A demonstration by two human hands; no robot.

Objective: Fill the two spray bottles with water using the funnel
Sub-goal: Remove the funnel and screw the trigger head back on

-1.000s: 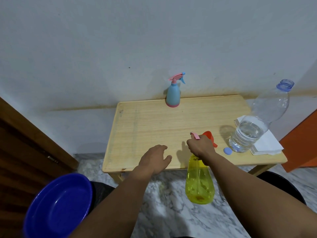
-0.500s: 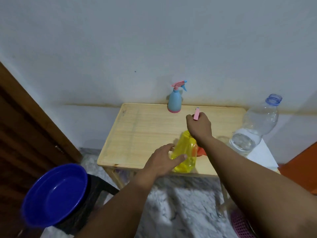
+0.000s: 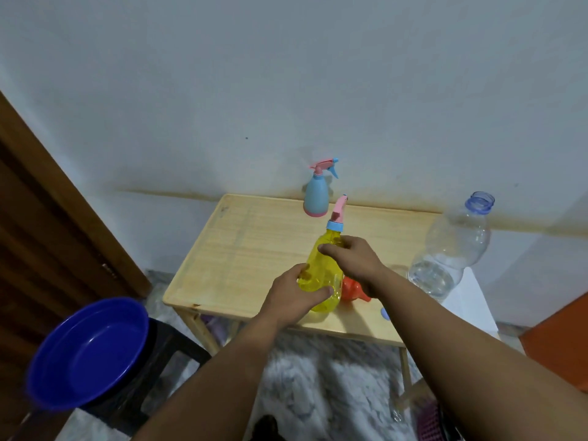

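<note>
The yellow spray bottle (image 3: 323, 275) was now gripped low by the left hand (image 3: 294, 296), which had only touched it before; the right hand (image 3: 353, 264) had slid from its top onto its shoulder, fingers curled. It stood on the wooden table (image 3: 241, 249), against a white wall (image 3: 286, 74). No writing was legible.

The orange funnel (image 3: 353, 289) peeks out only in part, tucked behind the yellow spray bottle (image 3: 323, 268) and the right hand (image 3: 353, 264). A small blue cap (image 3: 385, 313) is mostly covered by the right forearm. Near left, the blue basin (image 3: 87, 353) smears with blur. A pink ribbed thing (image 3: 428, 421) is cut off at the bottom edge, unidentifiable.
</note>
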